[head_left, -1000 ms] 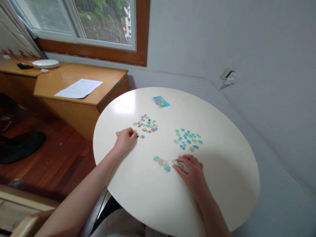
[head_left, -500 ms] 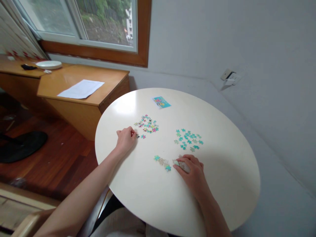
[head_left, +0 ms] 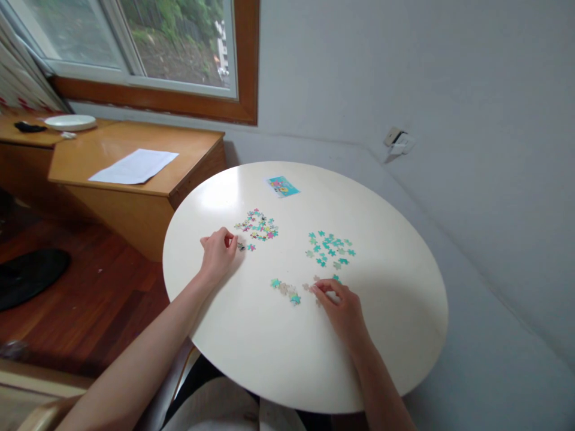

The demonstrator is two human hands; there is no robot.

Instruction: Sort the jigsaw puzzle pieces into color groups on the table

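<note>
My left hand (head_left: 218,254) rests at the left of the white round table (head_left: 251,347), its fingers closed in a pinch. Whatever they hold is hidden. Close to its fingertips lie a few loose jigsaw pieces (head_left: 251,247), below a multicoloured cluster of pieces (head_left: 271,234). My right hand (head_left: 342,305) pinches a greyish jigsaw piece (head_left: 312,288) between thumb and forefinger, low over the table. Other pieces lie partly behind that hand, among them a teal piece (head_left: 336,278). Between the hands is a small group of grey and teal pieces (head_left: 284,288).
A spread of teal and green pieces (head_left: 331,245) lies beyond my right hand. At the table's far side is a colourful picture card (head_left: 283,186). A wooden desk (head_left: 193,140) at the left bears a paper sheet (head_left: 135,166) and a white plate (head_left: 70,123). The wall borders the table's right.
The whole view has shifted slightly. My right fingers have drawn into a tighter pinch, and a teal piece now shows behind them. My left hand stays at the same pieces.
</note>
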